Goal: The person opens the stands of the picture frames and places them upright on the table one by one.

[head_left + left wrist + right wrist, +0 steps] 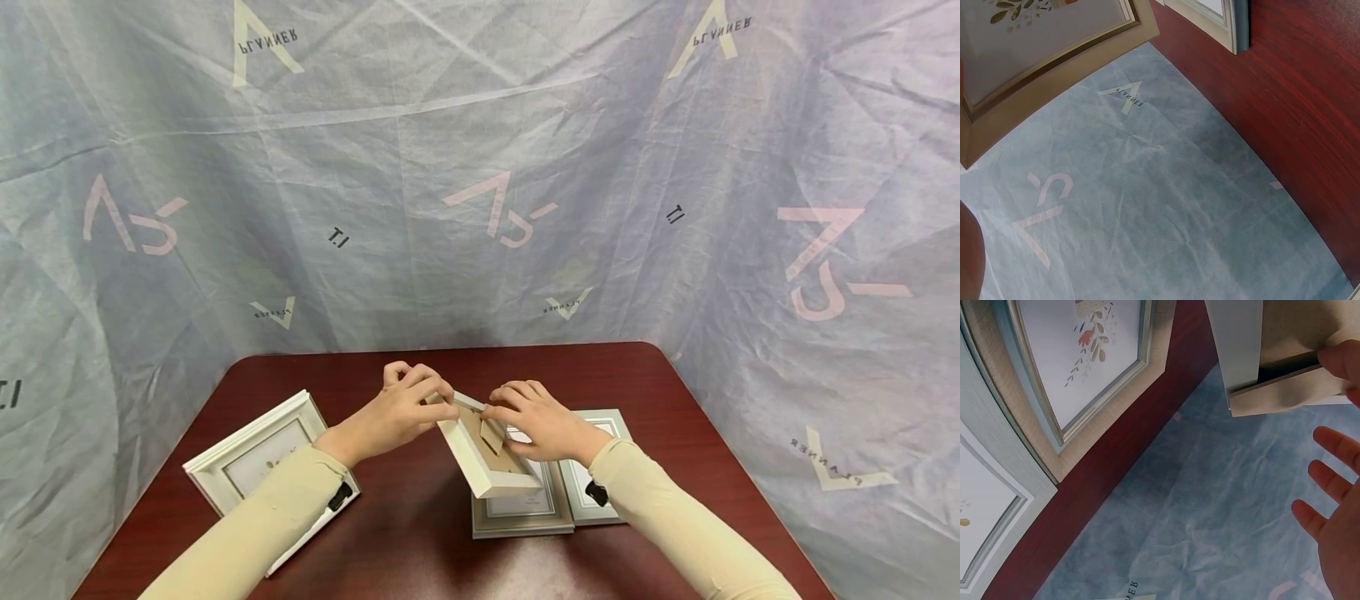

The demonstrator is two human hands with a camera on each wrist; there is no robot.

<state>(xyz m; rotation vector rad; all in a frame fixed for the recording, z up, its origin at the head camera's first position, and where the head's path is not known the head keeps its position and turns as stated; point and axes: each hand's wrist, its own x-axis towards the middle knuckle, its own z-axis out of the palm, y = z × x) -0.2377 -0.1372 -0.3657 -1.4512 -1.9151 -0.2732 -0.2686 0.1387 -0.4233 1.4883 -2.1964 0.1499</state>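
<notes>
A cream picture frame [480, 467] is tilted above the table, its brown backing board turned up toward the head camera. My left hand [405, 410] grips it by the upper left edge. At the back, my right hand [543, 423] pinches the fold-out stand [492, 435] between thumb and finger. The right wrist view shows this stand [1291, 392] angled away from the backing, the other fingers [1332, 481] spread apart from it. On its front, in the left wrist view, the held frame [1060, 78] has a leafy print behind a gold inner edge.
Beneath the held frame lies a beige frame [525, 531], beside a pale green-grey frame [626, 427] on its right. A white frame [217, 467] sits angled at the left, partly behind my left forearm. Printed cloth [480, 275] hangs around the dark red table [390, 533].
</notes>
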